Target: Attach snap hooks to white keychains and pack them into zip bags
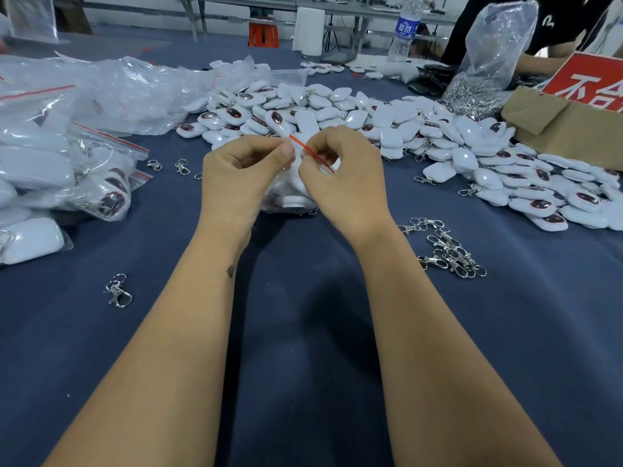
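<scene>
My left hand (244, 173) and my right hand (344, 173) both pinch the red-striped top edge of a small clear zip bag (286, 193) that stands on the blue table (303, 315). White keychains show through the bag's lower part; my hands hide most of it. A big heap of white keychains (371, 119) spreads behind and to the right. Loose silver snap hooks (451, 252) lie in a cluster on the right, with a single snap hook (118, 291) on the left.
Filled zip bags (54, 176) pile up at the left, with crumpled clear plastic (135, 92) behind them. A cardboard box (566, 119) with a red sign, a bag of hooks (488, 62) and a water bottle (406, 28) stand at the back right, beside another person.
</scene>
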Available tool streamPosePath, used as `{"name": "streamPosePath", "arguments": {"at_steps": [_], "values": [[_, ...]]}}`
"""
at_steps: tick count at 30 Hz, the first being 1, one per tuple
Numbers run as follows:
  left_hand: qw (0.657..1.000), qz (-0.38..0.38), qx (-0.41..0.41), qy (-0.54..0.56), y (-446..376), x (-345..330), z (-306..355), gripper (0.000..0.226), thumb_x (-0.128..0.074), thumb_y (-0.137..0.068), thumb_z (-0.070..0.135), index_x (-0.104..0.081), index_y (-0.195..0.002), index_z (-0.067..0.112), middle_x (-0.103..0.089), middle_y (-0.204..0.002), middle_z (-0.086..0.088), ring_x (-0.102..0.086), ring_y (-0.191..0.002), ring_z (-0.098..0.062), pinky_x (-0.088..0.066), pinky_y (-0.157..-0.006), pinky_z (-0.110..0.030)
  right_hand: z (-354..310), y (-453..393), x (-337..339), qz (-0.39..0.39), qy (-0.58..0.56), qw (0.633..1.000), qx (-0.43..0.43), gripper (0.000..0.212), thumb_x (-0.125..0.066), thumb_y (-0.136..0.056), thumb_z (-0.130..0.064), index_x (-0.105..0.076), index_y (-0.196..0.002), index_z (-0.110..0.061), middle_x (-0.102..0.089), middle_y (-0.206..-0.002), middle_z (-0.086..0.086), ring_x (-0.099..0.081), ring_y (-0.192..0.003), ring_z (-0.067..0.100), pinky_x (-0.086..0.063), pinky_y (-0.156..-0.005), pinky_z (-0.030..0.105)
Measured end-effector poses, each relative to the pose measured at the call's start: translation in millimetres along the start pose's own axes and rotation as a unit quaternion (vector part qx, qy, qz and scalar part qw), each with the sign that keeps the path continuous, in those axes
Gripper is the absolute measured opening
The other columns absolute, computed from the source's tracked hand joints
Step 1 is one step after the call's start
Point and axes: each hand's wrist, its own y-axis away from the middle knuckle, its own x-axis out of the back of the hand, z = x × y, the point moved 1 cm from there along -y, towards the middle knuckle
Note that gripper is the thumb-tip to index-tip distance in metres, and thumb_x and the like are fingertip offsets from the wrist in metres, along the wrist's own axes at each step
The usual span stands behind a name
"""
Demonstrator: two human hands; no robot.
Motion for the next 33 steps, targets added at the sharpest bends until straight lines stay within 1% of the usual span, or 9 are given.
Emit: {"name": "streamPosePath", "arguments": {"at_steps": [3, 7, 14, 21, 23, 25, 28, 30, 33], "values": [[1.000, 0.009, 0.009, 0.004, -0.4, 0.5, -0.5, 0.011, -0.070, -0.086, 0.004, -0.074, -0.084, 0.014, -0.074, -0.075, 0.008, -0.067, -0.077, -0.007, -0.052, -0.076, -0.022, 0.0, 0.4, -0.8, 0.008, 0.002, 1.000, 0.002, 0.005, -0.056, -0.074, -0.020, -0.060, -0.071, -0.021, -0.064, -0.077, 0.002, -0.058, -0.081, 0.025, -0.046, -0.088, 0.050], [1.000, 0.011, 0.020, 0.015, -1.3, 1.7, -1.0, 0.013, -0.071, -0.085, 0.002, -0.075, -0.086, 0.013, -0.075, -0.080, 0.003, -0.069, -0.083, -0.013, -0.055, -0.082, -0.028, -0.5, 1.3, -2.5, 0.012, -0.013, 1.000, -0.002, 0.012, -0.060, -0.077, -0.018, -0.056, -0.071, -0.027, -0.063, -0.078, -0.004, -0.058, -0.084, 0.021, -0.046, -0.090, 0.049], [1.000, -0.010, 0.018, 0.001, 0.3, -0.3, -0.9, 0.014, -0.073, -0.084, 0.004, -0.077, -0.085, 0.017, -0.077, -0.086, -0.001, -0.070, -0.089, -0.018, -0.056, -0.088, -0.033, 3.3, 0.7, -4.8, 0.029, -0.021, 0.999, 0.002, 0.009, -0.065, -0.082, -0.013, -0.062, -0.075, -0.019, -0.063, -0.079, -0.002, -0.059, -0.084, 0.021, -0.048, -0.086, 0.044], [0.999, -0.032, 0.008, -0.011, 3.2, -2.5, 0.9, 0.023, -0.073, -0.083, 0.001, -0.073, -0.100, 0.016, -0.076, -0.084, 0.002, -0.070, -0.085, -0.014, -0.055, -0.087, -0.029, 5.5, 1.0, -5.3, 0.049, -0.036, 0.998, -0.004, 0.011, -0.061, -0.080, -0.010, -0.061, -0.076, -0.021, -0.062, -0.077, -0.004, -0.058, -0.082, 0.018, -0.049, -0.084, 0.039], [0.997, -0.039, 0.003, -0.070, 2.9, -2.3, -0.3, 0.028, -0.073, -0.080, 0.010, -0.072, -0.107, 0.019, -0.074, -0.096, 0.004, -0.068, -0.095, -0.010, -0.053, -0.090, -0.029, 6.3, 0.0, -5.3, 0.059, -0.041, 0.997, -0.012, 0.011, -0.060, -0.083, -0.008, -0.062, -0.078, -0.018, -0.060, -0.078, -0.006, -0.058, -0.082, 0.018, -0.049, -0.085, 0.041], [0.982, -0.091, -0.008, -0.165, 2.8, -3.0, -0.9, 0.032, -0.070, -0.076, 0.022, -0.072, -0.108, 0.020, -0.069, -0.106, -0.001, -0.065, -0.101, -0.010, -0.052, -0.088, -0.029, 5.1, -0.3, -4.2, 0.077, -0.043, 0.996, -0.003, 0.009, -0.058, -0.087, -0.005, -0.064, -0.084, -0.012, -0.058, -0.081, -0.006, -0.057, -0.083, 0.019, -0.047, -0.086, 0.045], [0.934, -0.188, -0.076, -0.294, 6.0, -7.5, -5.6, 0.010, -0.061, -0.080, 0.028, -0.067, -0.087, 0.026, -0.063, -0.086, -0.006, -0.060, -0.085, -0.023, -0.050, -0.084, -0.053, -0.3, -1.4, -1.5, 0.090, 0.001, 0.994, 0.069, 0.014, -0.053, -0.088, -0.003, -0.066, -0.089, -0.006, -0.062, -0.081, 0.000, -0.057, -0.082, 0.027, -0.045, -0.082, 0.050], [0.934, -0.157, -0.086, -0.308, 4.7, -5.5, -9.0, 0.009, -0.058, -0.085, 0.033, -0.060, -0.077, 0.032, -0.060, -0.076, 0.001, -0.056, -0.075, -0.021, -0.049, -0.076, -0.055, -4.0, -3.0, -1.4, 0.080, 0.041, 0.991, 0.100, 0.018, -0.050, -0.089, -0.003, -0.068, -0.092, -0.005, -0.066, -0.079, 0.009, -0.057, -0.079, 0.034, -0.044, -0.078, 0.054], [0.932, -0.107, -0.106, -0.331, 2.0, -2.6, -12.6, 0.020, -0.052, -0.090, 0.043, -0.065, -0.084, 0.028, -0.065, -0.085, 0.006, -0.062, -0.082, -0.017, -0.051, -0.073, -0.046, -1.1, -2.9, -1.2, 0.095, 0.108, 0.982, 0.120, 0.025, -0.052, -0.094, -0.011, -0.070, -0.111, -0.011, -0.068, -0.086, 0.011, -0.059, -0.085, 0.034, -0.043, -0.084, 0.051]]}}
